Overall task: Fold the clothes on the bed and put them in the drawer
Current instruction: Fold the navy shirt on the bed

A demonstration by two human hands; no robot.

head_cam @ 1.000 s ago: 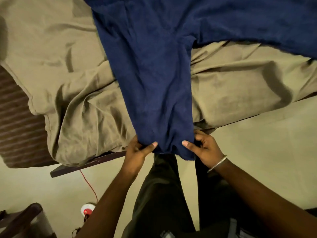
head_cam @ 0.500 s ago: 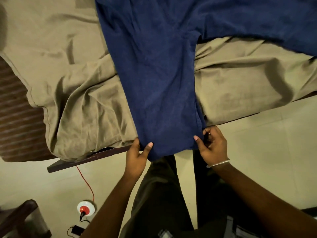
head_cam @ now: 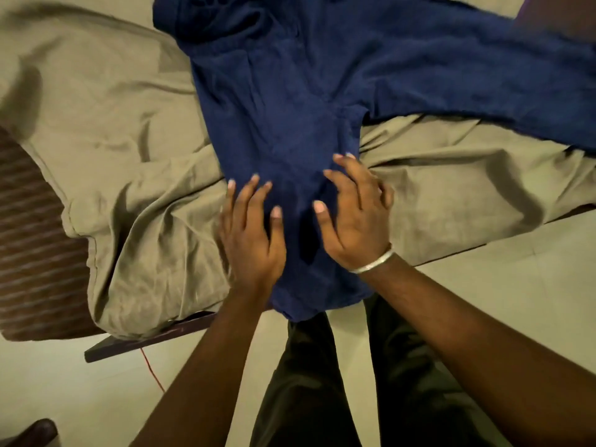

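1. Trousers [head_cam: 290, 101], navy: near leg runs lengthwise from the bed [head_cam: 106, 124] edge away from the person; other leg branches right.
2. Left hand [head_cam: 251, 233]: fingers spread, flat on the leg's left side.
3. Right hand [head_cam: 354, 217]: likewise spread flat, right side, equally near.
4. Rumpled tan sheet [head_cam: 451, 175] beneath.

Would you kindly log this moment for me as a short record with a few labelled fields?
garment: dark blue trousers spread on the bed, one leg toward the person, the other off to the right
surface: beige bedsheet, rumpled
left hand: flat, fingers spread, presses the near leg
right hand: flat on the same leg, silver bangle at the wrist
leg end: hangs over the bed edge
fold state: not yet folded
drawer: not in view
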